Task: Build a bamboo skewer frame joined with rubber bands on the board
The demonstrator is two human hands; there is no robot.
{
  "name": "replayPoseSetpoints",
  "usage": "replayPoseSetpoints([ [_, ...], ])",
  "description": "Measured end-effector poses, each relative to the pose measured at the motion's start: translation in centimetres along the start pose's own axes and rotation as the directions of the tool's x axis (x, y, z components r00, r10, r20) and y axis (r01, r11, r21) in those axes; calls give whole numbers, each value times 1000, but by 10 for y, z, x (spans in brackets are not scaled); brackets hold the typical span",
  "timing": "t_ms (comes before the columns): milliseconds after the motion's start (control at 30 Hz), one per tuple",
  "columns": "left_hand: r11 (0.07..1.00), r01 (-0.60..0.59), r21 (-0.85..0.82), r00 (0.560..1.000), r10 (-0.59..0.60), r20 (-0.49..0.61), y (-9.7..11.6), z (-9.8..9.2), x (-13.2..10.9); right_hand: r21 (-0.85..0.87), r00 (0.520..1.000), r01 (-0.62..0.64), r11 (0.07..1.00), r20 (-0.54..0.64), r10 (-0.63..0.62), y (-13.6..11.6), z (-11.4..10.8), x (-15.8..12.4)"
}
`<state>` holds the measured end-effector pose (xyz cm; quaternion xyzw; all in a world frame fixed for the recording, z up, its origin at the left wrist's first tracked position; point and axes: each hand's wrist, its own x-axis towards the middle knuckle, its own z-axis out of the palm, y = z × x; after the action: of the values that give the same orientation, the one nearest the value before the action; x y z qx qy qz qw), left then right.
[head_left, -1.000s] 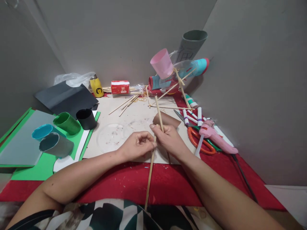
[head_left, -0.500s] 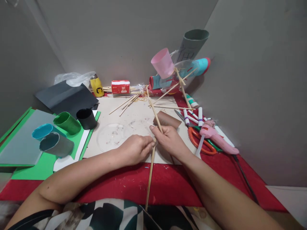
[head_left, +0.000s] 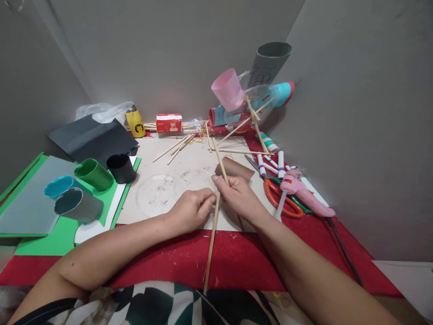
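Observation:
My right hand [head_left: 238, 197] is closed around thin wooden sticks above the board. One wooden stick [head_left: 220, 161] runs up and away from the thumb, and another [head_left: 211, 246] slants down toward my lap. They meet at an angle, and their joint is hidden by the fingers. Close beside it, my left hand [head_left: 195, 210] is closed, thumb pressed on the curled forefinger near the lower stick; what it pinches cannot be made out. Just beyond the right hand lies a brown paper tube [head_left: 235, 168]. More thin sticks [head_left: 182, 146] rest on the board [head_left: 145, 153].
Left are a green tube [head_left: 94, 175], a black tube [head_left: 122, 169], a grey tube [head_left: 81, 206] and a blue one. Scissors [head_left: 280, 198], a pink glue gun [head_left: 306, 196] and markers lie right. Behind stands a stick structure bearing a pink cup [head_left: 228, 89]. A clear disc [head_left: 138, 198] lies on the board.
My left hand has shifted slightly down and left, its fingertips drawing back a little from the stick. The right hand keeps its hold in nearly the same place.

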<state>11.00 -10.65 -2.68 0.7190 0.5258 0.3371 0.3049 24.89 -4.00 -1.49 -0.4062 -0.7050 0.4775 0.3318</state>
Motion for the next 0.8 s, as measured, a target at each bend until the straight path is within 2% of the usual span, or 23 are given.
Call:
replayPoseSetpoints([
  [133,928,137,-348,989,-147,-4,-3,0,4,49,995,-1,999,101,-4,-2,1,-3],
  [233,884,142,-445,989,-142,33,-3,-1,4,51,994,-2,999,110,-4,0,1,-3],
  [400,963,6,-268,999,7,47,-1,-3,4,-7,998,4,1000,63,-3,4,0,-1],
  [567,995,-36,-94,997,42,61,-1,-4,3,-25,997,14,1000,81,-11,7,1,-1],
  [700,984,-81,161,996,77,35,-3,-2,2,-29,994,22,999,106,-19,12,4,-1],
  [800,973,-86,215,996,83,24,-3,0,1,-19,993,30,999,114,-27,12,4,-1],
])
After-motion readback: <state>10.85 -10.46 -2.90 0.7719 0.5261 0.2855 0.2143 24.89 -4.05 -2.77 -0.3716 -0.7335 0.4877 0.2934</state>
